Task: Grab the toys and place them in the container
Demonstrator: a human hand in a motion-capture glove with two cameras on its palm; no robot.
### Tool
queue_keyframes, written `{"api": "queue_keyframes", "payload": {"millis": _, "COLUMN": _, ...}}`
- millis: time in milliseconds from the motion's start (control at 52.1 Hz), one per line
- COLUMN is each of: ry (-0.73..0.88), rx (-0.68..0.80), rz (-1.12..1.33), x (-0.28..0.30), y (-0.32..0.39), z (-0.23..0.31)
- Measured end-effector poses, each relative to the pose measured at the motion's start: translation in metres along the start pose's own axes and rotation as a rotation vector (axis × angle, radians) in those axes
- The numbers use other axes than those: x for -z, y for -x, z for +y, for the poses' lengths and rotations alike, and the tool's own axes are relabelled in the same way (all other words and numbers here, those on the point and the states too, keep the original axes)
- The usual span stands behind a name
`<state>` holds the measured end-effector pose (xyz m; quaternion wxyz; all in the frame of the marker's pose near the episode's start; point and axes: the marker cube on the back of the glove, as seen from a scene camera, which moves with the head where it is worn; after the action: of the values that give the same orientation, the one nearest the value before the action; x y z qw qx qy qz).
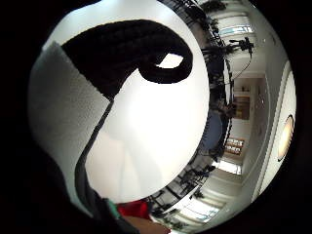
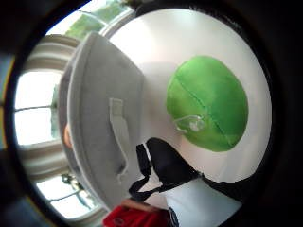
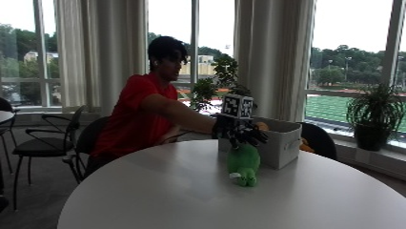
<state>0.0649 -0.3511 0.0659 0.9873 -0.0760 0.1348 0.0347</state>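
Gloved right hand (image 3: 244,133) above green plush toy (image 3: 243,164), fingers spread, gripping nothing — toy on white table (image 3: 158,191), touching grey container (image 3: 279,140) at its 7 o'clock. Reach-to-grasp step (judging); next: lower, close fingers, lift over rim.

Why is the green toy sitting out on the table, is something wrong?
Nothing looks wrong. The green toy just isn't packed yet: it rests on the white table beside the gray container, with the gloved right hand right above it. Nothing spilled or broken.
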Motion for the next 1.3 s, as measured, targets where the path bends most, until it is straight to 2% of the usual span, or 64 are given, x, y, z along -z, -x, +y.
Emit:
{"api": "queue_keyframes", "payload": {"millis": 326, "ry": 0.194, "rx": -0.053, "rz": -0.023, "x": -0.048, "y": 0.015, "z": -0.011}}
{"api": "queue_keyframes", "payload": {"millis": 499, "ry": 0.279, "rx": -0.052, "rz": 0.066, "x": -0.062, "y": 0.02, "z": -0.005}}
{"api": "queue_keyframes", "payload": {"millis": 767, "ry": 0.211, "rx": -0.039, "rz": 0.107, "x": -0.064, "y": 0.025, "z": -0.008}}
{"api": "queue_keyframes", "payload": {"millis": 997, "ry": 0.04, "rx": -0.034, "rz": 0.049, "x": -0.056, "y": 0.02, "z": -0.009}}
{"api": "queue_keyframes", "payload": {"millis": 1132, "ry": 0.001, "rx": -0.039, "rz": -0.004, "x": -0.04, "y": 0.017, "z": 0.004}}
{"api": "queue_keyframes", "payload": {"millis": 1304, "ry": -0.056, "rx": -0.058, "rz": 0.002, "x": 0.022, "y": 0.005, "z": 0.021}}
